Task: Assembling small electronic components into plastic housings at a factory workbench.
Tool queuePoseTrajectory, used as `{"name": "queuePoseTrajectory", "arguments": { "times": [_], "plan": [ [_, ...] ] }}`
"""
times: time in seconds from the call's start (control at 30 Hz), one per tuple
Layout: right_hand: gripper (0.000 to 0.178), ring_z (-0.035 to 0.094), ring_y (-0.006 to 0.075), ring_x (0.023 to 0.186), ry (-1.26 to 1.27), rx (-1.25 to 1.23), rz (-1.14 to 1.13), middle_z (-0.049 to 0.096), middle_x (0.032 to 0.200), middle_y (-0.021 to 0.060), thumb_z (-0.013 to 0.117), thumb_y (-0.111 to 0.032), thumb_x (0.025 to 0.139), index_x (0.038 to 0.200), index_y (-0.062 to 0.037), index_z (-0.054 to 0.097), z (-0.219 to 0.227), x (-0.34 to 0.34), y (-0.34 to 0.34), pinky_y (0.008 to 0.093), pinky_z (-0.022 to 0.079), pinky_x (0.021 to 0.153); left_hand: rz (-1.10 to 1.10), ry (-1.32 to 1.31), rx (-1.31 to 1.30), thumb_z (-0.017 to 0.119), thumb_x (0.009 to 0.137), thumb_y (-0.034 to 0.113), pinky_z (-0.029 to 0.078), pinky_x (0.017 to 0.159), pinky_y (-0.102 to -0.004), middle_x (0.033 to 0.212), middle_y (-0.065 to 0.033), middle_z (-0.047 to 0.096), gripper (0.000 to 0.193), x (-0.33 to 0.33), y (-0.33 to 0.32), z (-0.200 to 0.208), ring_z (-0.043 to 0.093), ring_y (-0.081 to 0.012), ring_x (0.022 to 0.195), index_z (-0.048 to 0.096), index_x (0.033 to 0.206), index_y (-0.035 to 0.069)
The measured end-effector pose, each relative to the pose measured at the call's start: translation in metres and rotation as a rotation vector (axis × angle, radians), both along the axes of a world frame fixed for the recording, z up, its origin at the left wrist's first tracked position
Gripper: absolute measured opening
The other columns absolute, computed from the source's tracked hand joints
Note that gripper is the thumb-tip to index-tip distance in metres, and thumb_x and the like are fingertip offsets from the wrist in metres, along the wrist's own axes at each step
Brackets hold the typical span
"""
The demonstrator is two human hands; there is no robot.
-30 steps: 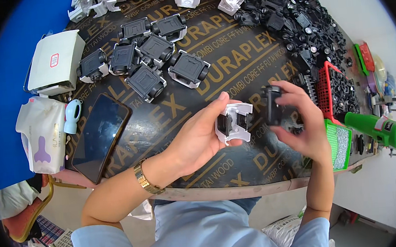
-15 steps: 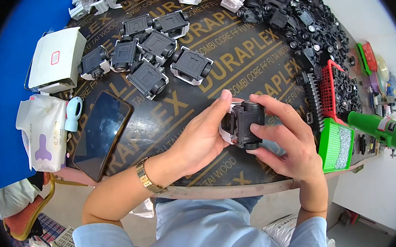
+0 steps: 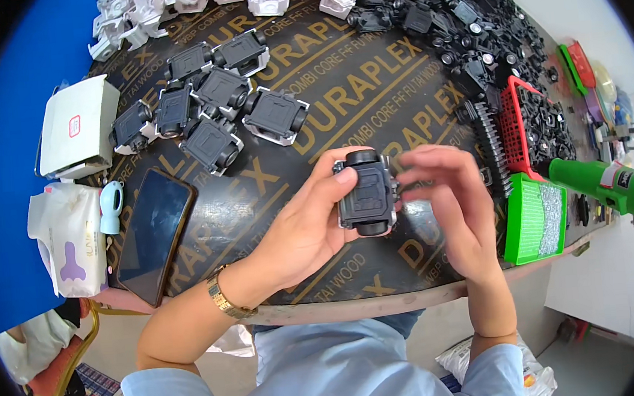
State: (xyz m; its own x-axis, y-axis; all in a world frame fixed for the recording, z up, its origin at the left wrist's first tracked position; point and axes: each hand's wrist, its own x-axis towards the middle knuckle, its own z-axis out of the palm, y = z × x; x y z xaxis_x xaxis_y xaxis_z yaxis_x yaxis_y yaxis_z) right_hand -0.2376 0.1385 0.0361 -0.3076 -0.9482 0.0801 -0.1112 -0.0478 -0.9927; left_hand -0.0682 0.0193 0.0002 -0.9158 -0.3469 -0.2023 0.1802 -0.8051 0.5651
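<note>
The left hand (image 3: 301, 229) grips a black unit (image 3: 368, 192) above a dark, gold-lettered table (image 3: 367, 80). The right hand (image 3: 453, 205), on that unit half a second ago, is now loosely open just beside it. Rightward, a green basket (image 3: 524, 217) holds silvery pieces (image 3: 550, 219); beyond, a red basket (image 3: 513, 124) holds black parts (image 3: 549, 132). Farther away are white brackets (image 3: 269, 0) and a pale wall (image 3: 571, 2).

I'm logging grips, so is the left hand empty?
No, the left hand grips a black part by its left side.
</note>
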Motion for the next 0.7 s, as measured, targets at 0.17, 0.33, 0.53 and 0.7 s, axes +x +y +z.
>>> {"name": "queuePoseTrajectory", "arguments": {
  "times": [0.17, 0.33, 0.53, 0.7],
  "plan": [
    [0.029, 0.060, 0.0097, 0.095, -0.167, 0.155, 0.064, 0.060, 0.112, 0.0067, 0.061, -0.001, 0.096, 0.123, 0.0006, 0.052, -0.006, 0.003, -0.006, 0.0259, 0.052, 0.083, 0.034, 0.017, -0.048, 0.047, 0.104, 0.037, 0.056, 0.090, -0.0425, 0.130, -0.0109, 0.057, 0.048, 0.001, 0.005, -0.004, 0.060, -0.0223, 0.115, 0.038, 0.143, 0.012],
    [0.032, 0.059, 0.0101, 0.094, -0.140, 0.245, 0.097, 0.060, 0.106, 0.0052, 0.066, -0.006, 0.095, 0.123, -0.0004, 0.053, -0.007, 0.010, -0.007, 0.0254, 0.052, 0.082, 0.062, 0.035, -0.166, 0.047, 0.099, 0.026, 0.046, 0.098, -0.0342, 0.126, -0.0082, 0.052, 0.043, 0.005, 0.004, -0.002, 0.055, -0.0161, 0.115, 0.038, 0.138, 0.010],
    [0.026, 0.061, 0.0099, 0.095, -0.285, 0.198, 0.118, 0.062, 0.101, 0.0055, 0.069, -0.008, 0.094, 0.115, 0.0015, 0.055, -0.004, 0.012, -0.003, 0.0254, 0.053, 0.081, 0.021, 0.117, -0.265, 0.050, 0.095, 0.031, 0.045, 0.098, -0.0337, 0.125, -0.0098, 0.050, 0.051, 0.007, 0.004, 0.000, 0.053, -0.0162, 0.114, 0.035, 0.139, 0.009],
    [0.024, 0.062, 0.0087, 0.092, -0.240, 0.176, 0.115, 0.063, 0.098, 0.0058, 0.069, -0.007, 0.094, 0.112, 0.0034, 0.055, -0.004, 0.011, -0.003, 0.0250, 0.054, 0.078, -0.002, 0.107, -0.217, 0.050, 0.095, 0.032, 0.045, 0.098, -0.0338, 0.125, -0.0098, 0.050, 0.053, 0.008, 0.003, -0.003, 0.053, -0.0167, 0.115, 0.034, 0.140, 0.009]
  ]
}}
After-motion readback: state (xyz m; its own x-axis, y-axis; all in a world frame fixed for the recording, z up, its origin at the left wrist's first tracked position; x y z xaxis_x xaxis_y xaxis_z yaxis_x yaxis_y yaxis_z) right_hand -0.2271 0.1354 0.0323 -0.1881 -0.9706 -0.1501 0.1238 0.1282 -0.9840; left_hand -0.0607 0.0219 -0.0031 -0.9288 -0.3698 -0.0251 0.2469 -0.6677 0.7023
